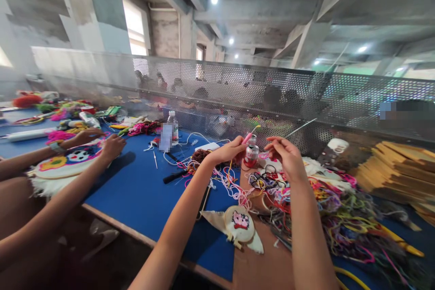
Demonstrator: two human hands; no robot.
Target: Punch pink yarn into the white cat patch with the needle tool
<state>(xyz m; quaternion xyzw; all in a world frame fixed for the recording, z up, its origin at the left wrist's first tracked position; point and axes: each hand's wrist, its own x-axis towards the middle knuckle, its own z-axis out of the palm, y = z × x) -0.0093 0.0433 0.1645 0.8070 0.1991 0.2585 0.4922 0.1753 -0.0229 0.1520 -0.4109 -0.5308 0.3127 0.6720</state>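
My left hand [234, 148] is closed around the pink handle of a punch needle [249, 136], whose tip points up and right with a bit of yellow yarn at its end. To the right, my right hand [285, 156] is raised with its fingers pinched together. A thin metal wire [302, 128] slants up and right from behind those fingers and seems held in them. Between the hands stands a drink can [251, 155]. Below them, a small embroidery hoop [239, 224] with a pink animal face on white cloth lies on the table.
Tangled yarn [340, 208] heaps at the right, beside stacked brown cardboard pieces [394, 170]. A water bottle [172, 127] stands left of centre on the blue tabletop [136, 199]. At left, a co-worker's hands [113, 145] work over a larger hoop [64, 174]. A perforated metal screen [217, 86] runs behind.
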